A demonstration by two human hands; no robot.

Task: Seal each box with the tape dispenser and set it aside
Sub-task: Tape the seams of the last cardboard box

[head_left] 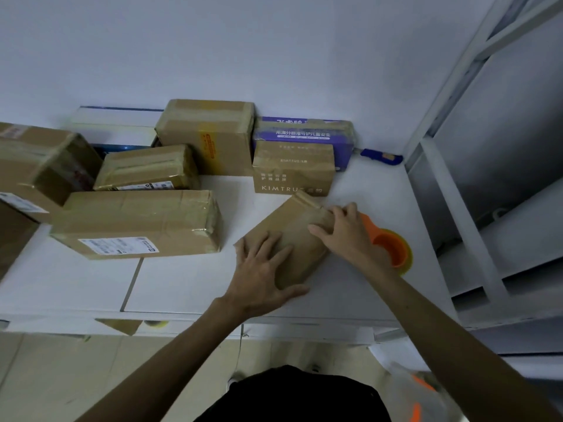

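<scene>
A small flat brown box (pixel 297 231) lies slanted on the white table (pixel 189 284) in front of me. My left hand (pixel 262 269) presses flat on its near end with spread fingers. My right hand (pixel 342 231) rests on the box's far right part, fingers lightly bent over the top. The orange tape dispenser (pixel 391 246) lies on the table just right of my right hand, partly hidden behind it; neither hand holds it.
Several taped cardboard boxes (pixel 137 223) stand along the back and left, with a KIMTRUE box (pixel 292 169) and a purple box (pixel 304 134) by the wall. A blue utility knife (pixel 380 156) lies at the back right. White shelving (pixel 487 178) rises on the right.
</scene>
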